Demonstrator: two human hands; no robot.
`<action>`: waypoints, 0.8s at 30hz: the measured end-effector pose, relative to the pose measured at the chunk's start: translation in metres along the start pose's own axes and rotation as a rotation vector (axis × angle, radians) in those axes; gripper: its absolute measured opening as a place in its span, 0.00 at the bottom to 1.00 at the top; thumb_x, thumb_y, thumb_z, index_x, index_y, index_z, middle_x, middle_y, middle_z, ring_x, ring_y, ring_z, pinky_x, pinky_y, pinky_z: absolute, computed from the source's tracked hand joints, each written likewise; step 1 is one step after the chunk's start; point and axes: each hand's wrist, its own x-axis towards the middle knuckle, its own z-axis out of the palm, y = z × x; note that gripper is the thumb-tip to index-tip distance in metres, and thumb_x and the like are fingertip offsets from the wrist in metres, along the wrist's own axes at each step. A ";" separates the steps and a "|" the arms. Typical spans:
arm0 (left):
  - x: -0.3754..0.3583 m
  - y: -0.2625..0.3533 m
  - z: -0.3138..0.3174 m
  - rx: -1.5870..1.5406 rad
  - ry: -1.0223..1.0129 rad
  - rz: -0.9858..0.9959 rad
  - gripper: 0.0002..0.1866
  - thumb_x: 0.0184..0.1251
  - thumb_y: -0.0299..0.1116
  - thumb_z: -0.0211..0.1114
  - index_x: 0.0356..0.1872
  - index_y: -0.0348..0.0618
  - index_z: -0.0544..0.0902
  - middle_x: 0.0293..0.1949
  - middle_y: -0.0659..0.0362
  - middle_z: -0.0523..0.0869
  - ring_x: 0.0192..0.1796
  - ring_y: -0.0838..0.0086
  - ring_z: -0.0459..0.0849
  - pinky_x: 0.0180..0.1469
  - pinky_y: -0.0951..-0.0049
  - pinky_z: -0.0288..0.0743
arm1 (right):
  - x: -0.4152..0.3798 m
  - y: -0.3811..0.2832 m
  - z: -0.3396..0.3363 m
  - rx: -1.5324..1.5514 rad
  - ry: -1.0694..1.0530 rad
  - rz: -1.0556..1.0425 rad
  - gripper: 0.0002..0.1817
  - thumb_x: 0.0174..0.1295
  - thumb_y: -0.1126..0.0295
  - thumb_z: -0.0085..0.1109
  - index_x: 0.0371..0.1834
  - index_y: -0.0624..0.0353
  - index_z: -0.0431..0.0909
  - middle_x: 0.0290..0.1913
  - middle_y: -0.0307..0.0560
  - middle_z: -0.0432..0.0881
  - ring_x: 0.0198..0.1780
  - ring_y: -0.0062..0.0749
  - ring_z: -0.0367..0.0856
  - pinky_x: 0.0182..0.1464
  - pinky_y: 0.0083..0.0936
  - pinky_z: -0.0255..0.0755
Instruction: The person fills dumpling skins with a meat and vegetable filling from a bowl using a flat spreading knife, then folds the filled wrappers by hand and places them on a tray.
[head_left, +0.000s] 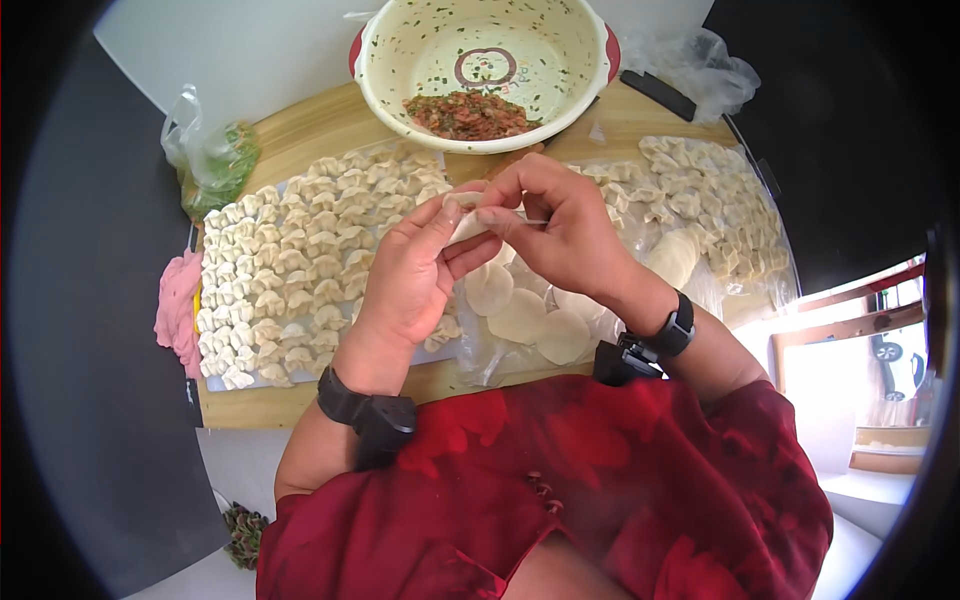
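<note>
My left hand (400,275) cups a dumpling wrapper (468,230) over the middle of the table, its thumb pressed on the upper edge. From the other side my right hand (575,235) pinches the wrapper's rim with thumb and forefinger. A thin pale stick (534,221) pokes out beneath the right fingers. Some filling shows at the top of the wrapper, partly covered by the fingers. Below the hands, loose round wrappers (520,318) lie overlapping on clear plastic. Ahead of the hands stands a large cream basin (392,62) with minced filling (470,115) at its near side.
Rows of shaped dumplings (285,265) fill a board on the left; more dumplings (710,190) crowd the right side. Near them lies a pale dough piece (675,255). A plastic bag of greens (215,165) stands at back left, a pink cloth (179,312) at the left edge.
</note>
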 end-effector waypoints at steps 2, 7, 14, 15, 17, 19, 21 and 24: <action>0.000 -0.001 0.001 0.056 -0.011 0.057 0.19 0.78 0.38 0.52 0.60 0.34 0.72 0.54 0.52 0.81 0.54 0.64 0.84 0.58 0.65 0.81 | 0.001 0.010 0.008 0.252 0.073 0.155 0.06 0.57 0.73 0.68 0.34 0.60 0.81 0.31 0.38 0.81 0.30 0.20 0.73 0.32 0.21 0.68; 0.001 0.001 0.003 0.025 -0.056 0.099 0.21 0.77 0.38 0.55 0.60 0.31 0.75 0.53 0.52 0.81 0.51 0.71 0.84 0.58 0.66 0.81 | 0.004 0.013 0.012 0.283 0.098 0.240 0.08 0.58 0.70 0.68 0.35 0.61 0.81 0.27 0.36 0.81 0.28 0.18 0.71 0.31 0.21 0.68; 0.005 -0.005 0.000 0.358 -0.011 0.173 0.17 0.75 0.36 0.57 0.56 0.33 0.80 0.50 0.55 0.84 0.50 0.72 0.84 0.56 0.68 0.82 | 0.005 0.022 0.012 0.343 0.115 0.208 0.10 0.62 0.68 0.68 0.40 0.61 0.79 0.34 0.32 0.80 0.35 0.13 0.76 0.37 0.14 0.73; 0.006 -0.004 -0.001 0.325 -0.010 0.181 0.17 0.75 0.36 0.58 0.56 0.34 0.79 0.49 0.55 0.85 0.50 0.73 0.85 0.55 0.70 0.82 | 0.005 0.024 0.009 0.345 0.114 0.208 0.10 0.62 0.68 0.68 0.40 0.61 0.79 0.34 0.32 0.80 0.35 0.13 0.76 0.37 0.14 0.73; 0.006 -0.001 -0.003 0.292 -0.009 0.190 0.18 0.75 0.36 0.58 0.57 0.34 0.79 0.49 0.55 0.85 0.49 0.73 0.85 0.54 0.71 0.82 | 0.003 0.028 0.002 0.147 0.071 0.150 0.11 0.61 0.68 0.69 0.42 0.60 0.80 0.36 0.32 0.80 0.35 0.14 0.76 0.40 0.14 0.73; 0.006 0.001 -0.005 0.282 -0.036 0.182 0.18 0.75 0.35 0.58 0.58 0.34 0.79 0.49 0.56 0.85 0.50 0.74 0.85 0.51 0.73 0.82 | 0.001 0.029 0.000 0.207 0.024 0.208 0.11 0.60 0.67 0.71 0.40 0.60 0.80 0.33 0.33 0.81 0.34 0.14 0.75 0.38 0.16 0.73; 0.008 0.001 -0.005 0.298 -0.034 0.162 0.18 0.75 0.35 0.58 0.58 0.35 0.79 0.48 0.57 0.85 0.48 0.75 0.85 0.48 0.74 0.82 | 0.000 0.020 -0.004 0.356 -0.033 0.333 0.09 0.60 0.67 0.71 0.37 0.59 0.81 0.30 0.32 0.80 0.31 0.13 0.74 0.36 0.16 0.71; 0.010 -0.003 -0.012 0.351 -0.004 0.181 0.16 0.73 0.35 0.61 0.56 0.39 0.82 0.46 0.60 0.85 0.44 0.80 0.83 0.43 0.80 0.79 | 0.000 0.025 -0.003 0.349 -0.014 0.345 0.09 0.61 0.67 0.70 0.37 0.59 0.80 0.29 0.30 0.79 0.31 0.12 0.72 0.35 0.15 0.70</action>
